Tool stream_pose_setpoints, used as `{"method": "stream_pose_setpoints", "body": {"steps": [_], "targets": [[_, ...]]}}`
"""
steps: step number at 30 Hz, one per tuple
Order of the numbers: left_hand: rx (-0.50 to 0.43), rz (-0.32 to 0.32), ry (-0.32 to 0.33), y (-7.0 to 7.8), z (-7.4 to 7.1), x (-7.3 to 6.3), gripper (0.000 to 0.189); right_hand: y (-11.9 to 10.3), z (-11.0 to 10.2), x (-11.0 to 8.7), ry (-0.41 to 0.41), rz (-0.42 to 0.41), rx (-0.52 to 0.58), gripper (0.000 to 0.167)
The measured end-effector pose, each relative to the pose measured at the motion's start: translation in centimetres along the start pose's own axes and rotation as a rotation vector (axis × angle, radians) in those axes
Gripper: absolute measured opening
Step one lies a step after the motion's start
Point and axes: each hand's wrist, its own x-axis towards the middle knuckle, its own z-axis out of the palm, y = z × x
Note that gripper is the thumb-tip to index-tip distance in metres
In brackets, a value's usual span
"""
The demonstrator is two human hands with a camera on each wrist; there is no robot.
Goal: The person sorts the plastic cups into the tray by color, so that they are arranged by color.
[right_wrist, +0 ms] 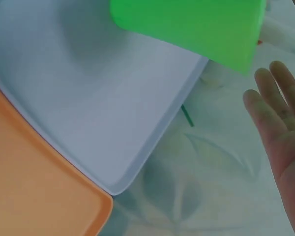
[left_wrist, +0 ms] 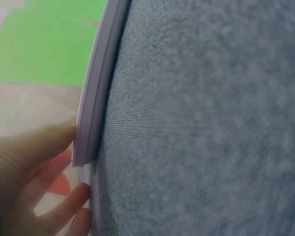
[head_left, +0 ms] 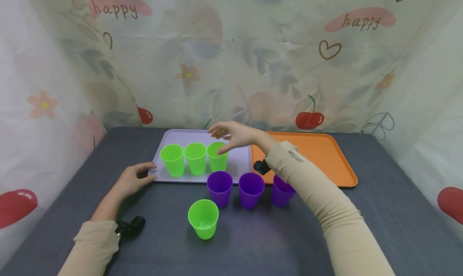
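Three green cups stand in a row on the lilac tray (head_left: 238, 163): a left one (head_left: 172, 160), a middle one (head_left: 195, 158) and a right one (head_left: 218, 162). My right hand (head_left: 236, 134) hovers over the right cup with fingers spread, holding nothing; the right wrist view shows a gap between its fingers (right_wrist: 265, 105) and a green cup (right_wrist: 191, 29). At the tray's front left corner rests my left hand (head_left: 132, 181). Its thumb (left_wrist: 54, 135) touches the rim, and the lower fingers reach down beside the tablecloth.
In front of the trays stand three purple cups, a left (head_left: 220, 189), a middle (head_left: 251, 191) and a right one (head_left: 282, 192) partly behind my right sleeve. A fourth green cup (head_left: 203, 219) is nearer. An orange tray (head_left: 311, 155) adjoins the lilac one. A patterned curtain (head_left: 231, 59) hangs behind.
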Motion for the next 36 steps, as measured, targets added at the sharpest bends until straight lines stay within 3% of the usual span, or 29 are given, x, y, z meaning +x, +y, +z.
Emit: {"method": "stream_pose_setpoints", "body": {"steps": [14, 24, 36], "targets": [[0.003, -0.029, -0.016, 0.0, 0.1, 0.1, 0.04, -2.2, -1.0, -2.8, 0.128, -0.146, 0.012, 0.042], [0.003, 0.003, -0.001, -0.1, 0.1, 0.1, 0.04, -2.6, -1.2, -5.6, 0.225, -0.138, 0.048, 0.038], [0.004, 0.003, 0.006, 0.0, 0.1, 0.0, 0.039, -4.7, 0.6, -9.0, 0.192, -0.212, 0.084, 0.038]]}}
